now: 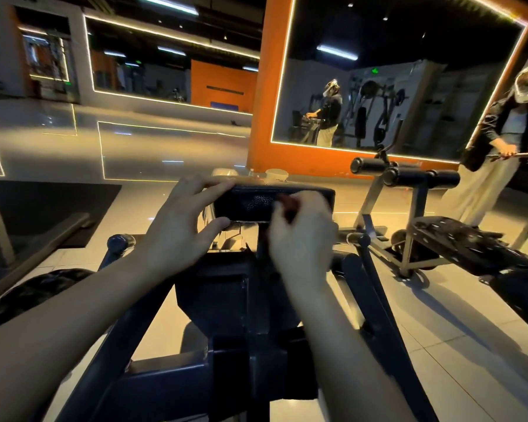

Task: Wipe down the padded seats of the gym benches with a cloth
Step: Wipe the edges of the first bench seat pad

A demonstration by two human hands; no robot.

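While the left hand (183, 220) clasps the left end of the black rectangular padded seat (256, 204) atop the dark metal frame (226, 296), thumb beneath and fingers over the top, the right hand (299, 236) is blurred. Its curled fingers pinch a small dark reddish cloth (288, 203) against the seat's front face.

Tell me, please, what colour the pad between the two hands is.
The pad is black, with a glossy speckled patch; the head view shows it.
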